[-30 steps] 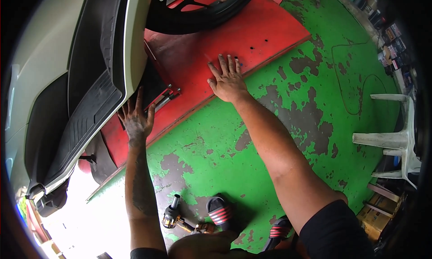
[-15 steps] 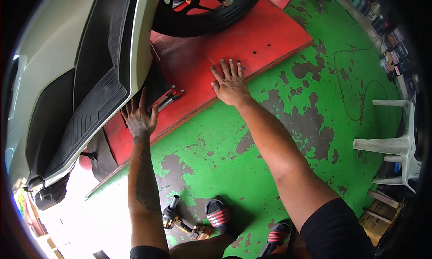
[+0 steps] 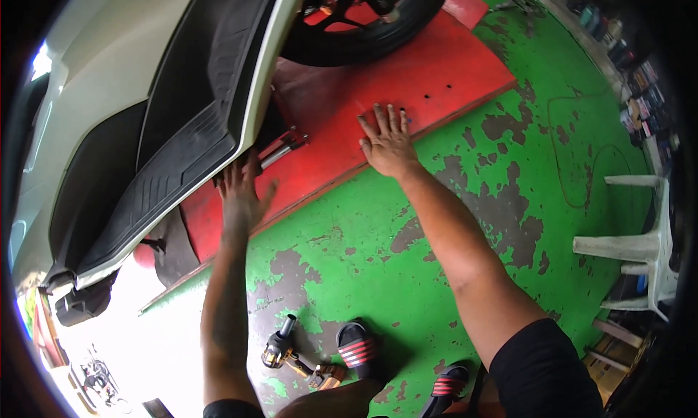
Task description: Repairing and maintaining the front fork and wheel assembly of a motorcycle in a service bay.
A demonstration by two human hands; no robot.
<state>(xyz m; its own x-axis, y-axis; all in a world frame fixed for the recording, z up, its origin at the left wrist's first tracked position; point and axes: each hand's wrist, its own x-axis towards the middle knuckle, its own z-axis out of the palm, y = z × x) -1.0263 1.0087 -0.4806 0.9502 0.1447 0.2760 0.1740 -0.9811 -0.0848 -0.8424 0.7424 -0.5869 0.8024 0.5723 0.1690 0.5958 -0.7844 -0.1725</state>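
Observation:
A white scooter (image 3: 94, 76) with a ribbed black footboard (image 3: 182, 145) stands on a red platform (image 3: 342, 138). My right hand (image 3: 389, 145) lies flat on the platform with its fingers spread, close to the platform's near edge. Under the lower edge of the scooter's side reaches my left hand (image 3: 243, 200), fingers stretched out and thumb apart; it is slightly blurred and its fingertips are partly in shadow. Just beyond those fingers is a metal rod (image 3: 280, 150) in a red frame. The scooter's black front tyre (image 3: 363, 51) rests farther along the platform.
A cordless impact wrench (image 3: 291, 356) lies on the peeling green floor (image 3: 349, 251) beside my striped slide sandal (image 3: 356, 345). At the right a white plastic chair (image 3: 632, 247) lies tipped near a wooden crate (image 3: 618, 360). Bottles and boxes (image 3: 640, 91) line the far right.
The scooter and platform sit farther right in the picture. My left hand has shifted beneath the scooter's edge, nearer the rod, and blurs. My right hand stays flat at the same spot on the platform.

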